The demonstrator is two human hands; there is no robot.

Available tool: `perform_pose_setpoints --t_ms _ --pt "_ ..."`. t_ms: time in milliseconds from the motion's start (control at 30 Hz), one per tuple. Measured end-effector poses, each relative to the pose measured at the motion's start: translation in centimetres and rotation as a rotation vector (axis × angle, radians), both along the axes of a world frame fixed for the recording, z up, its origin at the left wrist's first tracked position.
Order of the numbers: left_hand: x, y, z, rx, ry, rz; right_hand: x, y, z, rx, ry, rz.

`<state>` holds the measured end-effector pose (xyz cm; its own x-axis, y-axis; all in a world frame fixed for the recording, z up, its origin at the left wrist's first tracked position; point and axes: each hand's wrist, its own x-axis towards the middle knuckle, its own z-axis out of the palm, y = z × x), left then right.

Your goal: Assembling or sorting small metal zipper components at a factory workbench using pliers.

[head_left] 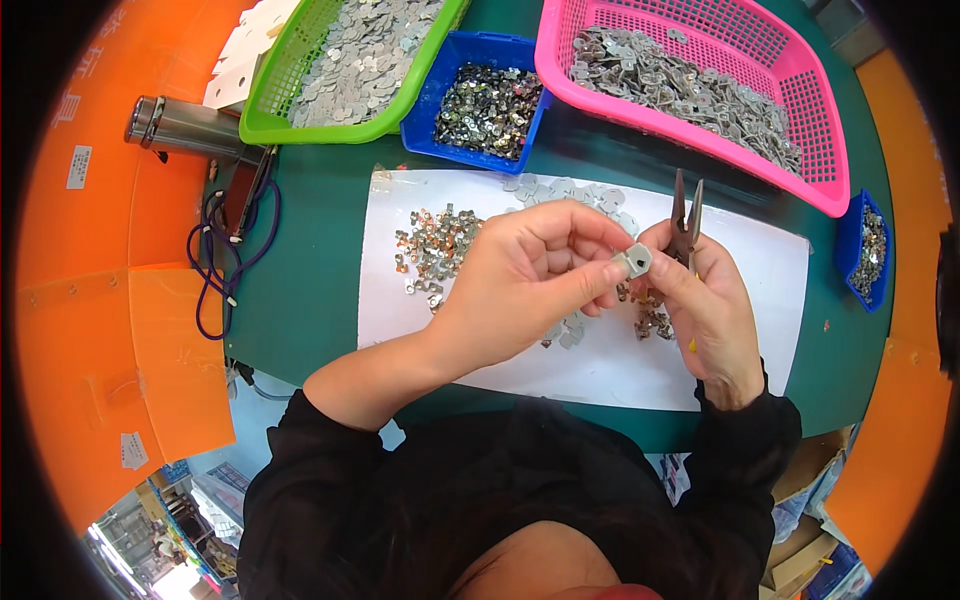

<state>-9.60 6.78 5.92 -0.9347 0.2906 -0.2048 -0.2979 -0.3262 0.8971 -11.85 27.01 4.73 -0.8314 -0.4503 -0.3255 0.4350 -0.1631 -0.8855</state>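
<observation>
Two hands meet at frame centre: the left hand (530, 275) pinches a small grey plate (635, 262) against the right hand (705, 300), whose fingers are closed round pliers (686, 215). Loose metal pieces (435, 250) lie unsorted on the white sheet (760, 300) below. Along the upper edge, the green basket (262, 95), blue tray (425, 100) and pink basket (810, 110) each hold heaps, so much work appears left.

You wear a black long-sleeved top, its left sleeve (300, 420) pushed up, the right cuff (745, 425) seemingly at the wrist, both hands bare.
</observation>
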Motion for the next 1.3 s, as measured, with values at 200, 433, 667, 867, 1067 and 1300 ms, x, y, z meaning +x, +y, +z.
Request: perform_pose_setpoints --t_ms 200,433,667,867,1067,1300 --pt "0.2 -0.1 -0.4 -0.223 0.260 -0.010 -0.1 -0.1 0.5 0.112 0.069 0.016" --pt "-0.3 -0.9 0.0 -0.643 0.856 -0.037 0.2 0.0 1.0 0.077 0.214 0.057" --pt "-0.6 -0.8 -0.9 -0.762 1.258 0.139 0.2 0.1 1.5 0.058 0.246 0.063" --pt "-0.6 -1.0 -1.1 -0.774 1.317 0.116 0.1 0.3 1.8 0.084 0.259 0.125" --pt "-0.4 -1.0 -1.3 -0.751 1.299 0.125 -0.1 0.4 2.1 0.081 0.254 0.132" --pt "-0.5 -1.1 -1.2 -0.775 1.393 0.136 0.0 0.4 2.0 0.094 0.272 0.138"
